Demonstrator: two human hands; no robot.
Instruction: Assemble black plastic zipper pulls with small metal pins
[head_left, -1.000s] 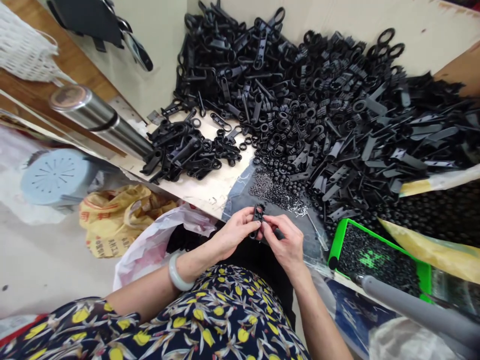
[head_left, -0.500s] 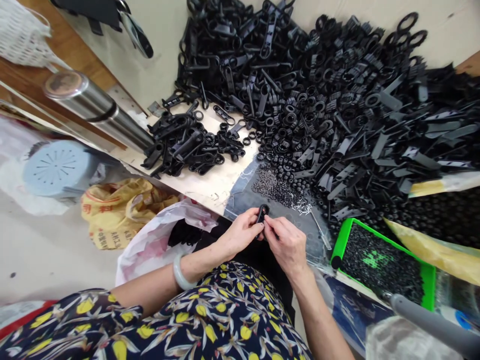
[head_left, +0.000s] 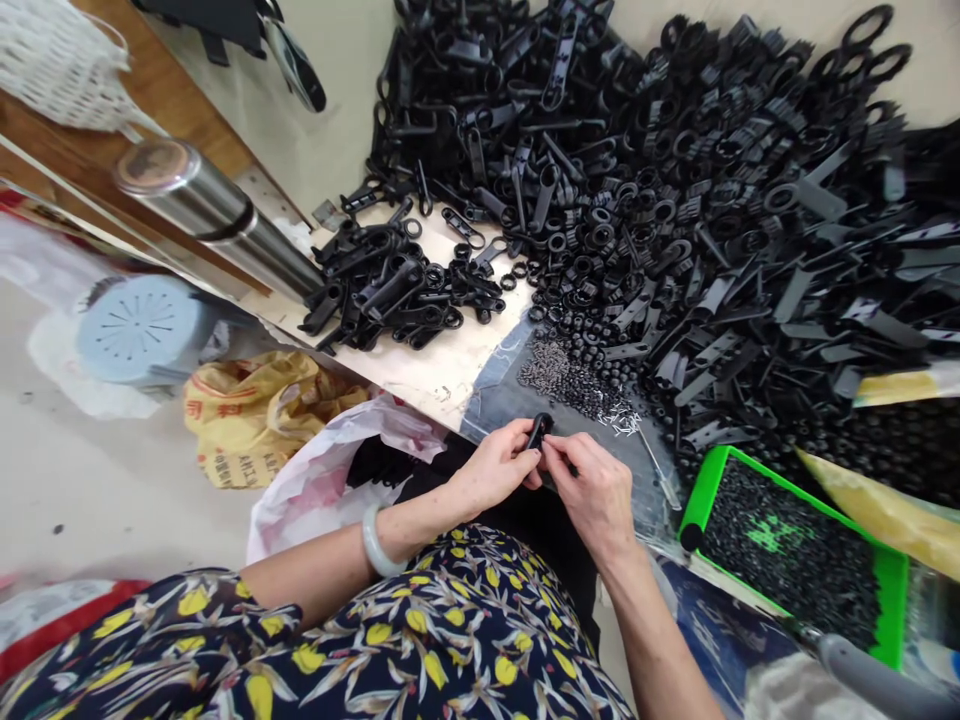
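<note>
1. Part point(head_left: 539, 429): black, up between our two hands, at the near edge of the surface point(head_left: 442, 370). Finer detail is too small for us to read.
2. Left hand point(head_left: 496, 466): closed on the part, thumb on one side, fingers on the other. Pale bracelet point(head_left: 377, 543) further up that arm.
3. Right hand point(head_left: 598, 487): thumb and finger pinched narrow against the part, from the right. Dark bit point(head_left: 572, 468) shows under the fingers; we can't tell what it is, or whether the fingertips grip a second piece.
4. Dark sheet point(head_left: 495, 397): on the surface, just beyond our hands. On it we have fine grains point(head_left: 546, 365), white pins point(head_left: 621, 420) near them, and a thin tool point(head_left: 660, 465) to the right.
5. Small heap point(head_left: 397, 285): black pieces, left on the surface, flask point(head_left: 232, 225) just beside it.
6. Big heap point(head_left: 637, 180): black rings and straps, across the back and off to the right.
7. Green tray point(head_left: 892, 610): right of the thin tool, small black bits inside.
8. White bag point(head_left: 300, 500): below the surface's left edge, open, black pieces inside. Yellow bag point(head_left: 240, 420) beside it.
</note>
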